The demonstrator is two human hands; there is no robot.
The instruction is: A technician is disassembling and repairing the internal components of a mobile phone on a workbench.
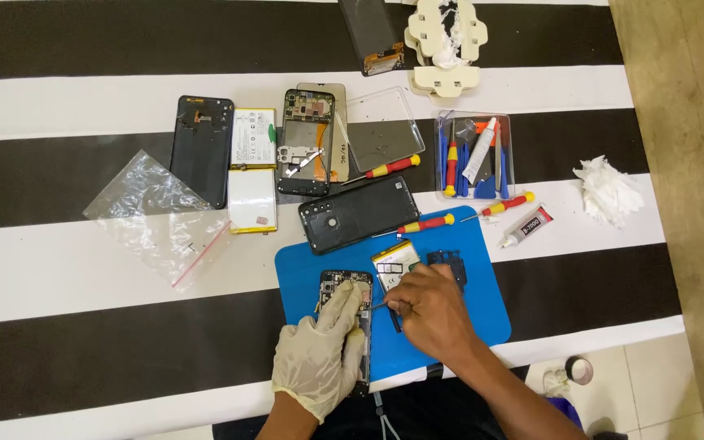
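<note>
Plastic bag (159, 213): one, clear with a red zip strip, lying flat at the far left of the striped cloth (59, 277).
Dark phone panel (202, 149): one, just right of the bag, beside the batteries.
Flat batteries (253, 169): two in a column by the panel, and a third (395, 262) on the mat; three in all.
Left hand (317, 352): gloved, fingers laid flat and pressing on the opened phone (344, 285), closed on nothing.
Opened phone: one under work, at the left side of the blue mat (482, 301), partly hidden by the glove.
Right hand (431, 310): bare, pinched shut on a thin tool (378, 306) whose tip reaches toward the phone's inside.
Doing it well: the gloved palm seems best kept low and steady so the frame cannot slide, with the tool tip worked in short, light strokes.
Phone frame (306, 141): one, stripped, above the mat.
Black back cover (358, 213): one, touching the mat's upper edge.
Screwdrivers (425, 224): three loose, red and yellow handles.
Tool tray (474, 155): one, clear, holding blue pry tools and a white tube; their count is too crowded to tell.
Glue tube (525, 227): one, right of the mat.
Crumpled tissue (607, 190): one, far right.
</note>
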